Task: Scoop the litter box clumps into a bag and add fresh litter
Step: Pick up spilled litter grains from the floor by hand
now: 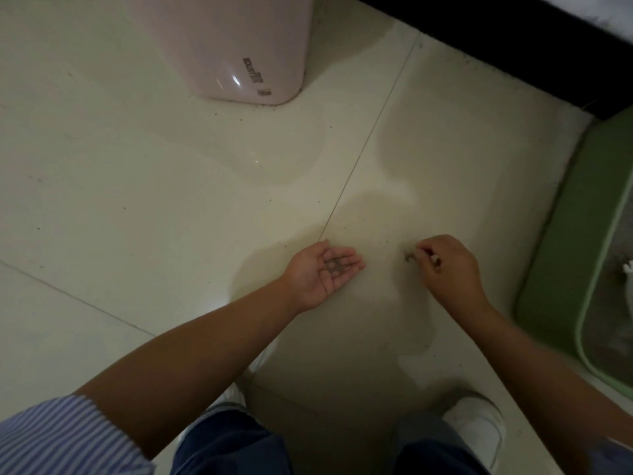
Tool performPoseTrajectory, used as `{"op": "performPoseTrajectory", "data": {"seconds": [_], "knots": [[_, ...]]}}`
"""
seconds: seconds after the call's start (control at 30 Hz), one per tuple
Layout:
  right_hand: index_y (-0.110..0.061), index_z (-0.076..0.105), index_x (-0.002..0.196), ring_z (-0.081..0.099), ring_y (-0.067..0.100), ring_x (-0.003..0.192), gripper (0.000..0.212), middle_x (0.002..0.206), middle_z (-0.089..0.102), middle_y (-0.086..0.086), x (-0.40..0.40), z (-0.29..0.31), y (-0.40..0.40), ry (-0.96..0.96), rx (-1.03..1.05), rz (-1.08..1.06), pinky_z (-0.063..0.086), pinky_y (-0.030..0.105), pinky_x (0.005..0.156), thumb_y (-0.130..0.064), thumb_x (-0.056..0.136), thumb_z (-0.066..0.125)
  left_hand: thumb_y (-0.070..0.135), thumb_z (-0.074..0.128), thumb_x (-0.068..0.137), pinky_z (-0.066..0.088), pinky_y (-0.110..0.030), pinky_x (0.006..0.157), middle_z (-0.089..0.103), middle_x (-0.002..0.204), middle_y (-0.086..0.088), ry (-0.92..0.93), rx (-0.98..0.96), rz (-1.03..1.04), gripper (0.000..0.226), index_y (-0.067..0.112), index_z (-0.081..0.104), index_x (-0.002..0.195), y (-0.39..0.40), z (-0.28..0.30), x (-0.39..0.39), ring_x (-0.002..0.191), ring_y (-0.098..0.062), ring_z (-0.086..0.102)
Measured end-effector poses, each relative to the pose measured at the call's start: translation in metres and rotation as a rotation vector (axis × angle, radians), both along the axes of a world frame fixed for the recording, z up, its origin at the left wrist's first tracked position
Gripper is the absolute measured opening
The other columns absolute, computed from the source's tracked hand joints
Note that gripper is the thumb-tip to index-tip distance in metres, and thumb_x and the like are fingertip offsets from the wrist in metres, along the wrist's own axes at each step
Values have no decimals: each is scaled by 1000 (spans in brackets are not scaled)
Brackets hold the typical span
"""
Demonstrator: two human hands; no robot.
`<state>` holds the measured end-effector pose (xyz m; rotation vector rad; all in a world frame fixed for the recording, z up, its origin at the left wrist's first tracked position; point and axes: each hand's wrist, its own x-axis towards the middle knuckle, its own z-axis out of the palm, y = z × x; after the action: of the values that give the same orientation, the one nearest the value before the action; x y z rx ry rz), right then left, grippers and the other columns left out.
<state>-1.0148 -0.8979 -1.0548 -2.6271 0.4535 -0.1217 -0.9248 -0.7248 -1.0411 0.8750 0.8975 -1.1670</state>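
L hand (325,269) palm up over floor (137,200), fingers straight, together, small pile of litter grains (335,266) cupped in palm. R hand (448,265) knuckles up, fingertips pinched on few grains (409,256) just above tile. Green litter box (561,241) at floor's right edge, near R hand. Pink bin (239,46) at far side.

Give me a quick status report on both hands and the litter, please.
Left hand palm up, cupping spilled litter grains. Right hand pinching more grains off the floor. Green litter box at right edge; nothing in the way.
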Motion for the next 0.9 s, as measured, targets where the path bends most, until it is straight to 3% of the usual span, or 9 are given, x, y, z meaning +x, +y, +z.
{"op": "performPoseTrajectory", "data": {"seconds": [0.1, 0.23, 0.33, 0.4, 0.47, 0.57, 0.7, 0.83, 0.9], "knots": [[7, 68, 68, 65, 35, 60, 30, 67, 65, 21, 4, -8, -5, 38, -71, 156, 34, 27, 65, -13, 74, 47, 21, 27, 101, 43, -38, 90, 66, 57, -19, -15, 0, 10, 62, -11, 65, 64, 5, -3, 0, 72, -31, 62], [4, 69, 65, 63, 33, 56, 34, 66, 65, 18, 9, -14, -5, 155, -110, 369, 48, 24, 59, -15, 74, 43, 21, 27, 101, 41, -37, 91, 68, 58, -18, -39, 29, -29, 47, -9, 57, 80, 8, -1, -1, 78, -29, 59], [5, 68, 65, 61, 33, 55, 1, 64, 64, 18, -1, -13, -9, 196, -172, 371, 54, 30, 55, 6, 64, 69, 20, 27, 101, 40, -36, 92, 68, 57, -18, -45, 42, -23, 45, -8, 56, 81, 10, -1, -2, 79, -29, 58], [3, 68, 64, 60, 31, 54, 21, 62, 63, 16, -7, -14, -10, 250, -158, 341, 52, 26, 52, 13, 49, 81, 20, 27, 101, 39, -37, 92, 67, 57, -18, -38, 42, -18, 45, -9, 56, 81, 10, 1, -3, 79, -30, 58], [0, 68, 59, 59, 29, 51, 25, 59, 63, 13, -5, -15, -9, 279, -185, 322, 47, 21, 48, 12, 44, 84, 20, 27, 101, 39, -38, 93, 67, 57, -19, -41, 45, -12, 45, -9, 56, 80, 9, 1, -3, 79, -30, 58], [-1, 63, 52, 58, 27, 45, 34, 54, 61, 13, 0, -16, -7, 281, -213, 319, 45, 23, 47, 17, 31, 83, 21, 28, 100, 44, -37, 90, 68, 59, -19, -44, 38, -11, 50, -10, 59, 77, 11, -1, -3, 77, -30, 61], [1, 57, 48, 56, 28, 41, 40, 49, 55, 15, -2, -17, -4, 341, -183, 293, 46, 18, 41, 21, 22, 79, 21, 29, 100, 58, -27, 57, 68, 61, -20, -35, 5, -9, 68, -8, 69, 54, 15, -5, -3, 56, -27, 70], [6, 54, 52, 54, 34, 40, 27, 50, 53, 20, -1, -12, 3, 330, -213, 293, 43, 25, 34, 25, 32, 55, 22, 29, 100, 57, -27, 54, 68, 61, -21, -40, -3, -4, 69, -9, 69, 53, 16, -7, -3, 55, -26, 70], [7, 54, 53, 54, 35, 41, 30, 51, 53, 22, -1, -8, 5, 364, -208, 270, 42, 27, 34, 27, 31, 57, 22, 29, 100, 57, -27, 55, 68, 61, -20, -37, -3, -5, 69, -8, 69, 54, 16, -7, -3, 55, -26, 70]]}}
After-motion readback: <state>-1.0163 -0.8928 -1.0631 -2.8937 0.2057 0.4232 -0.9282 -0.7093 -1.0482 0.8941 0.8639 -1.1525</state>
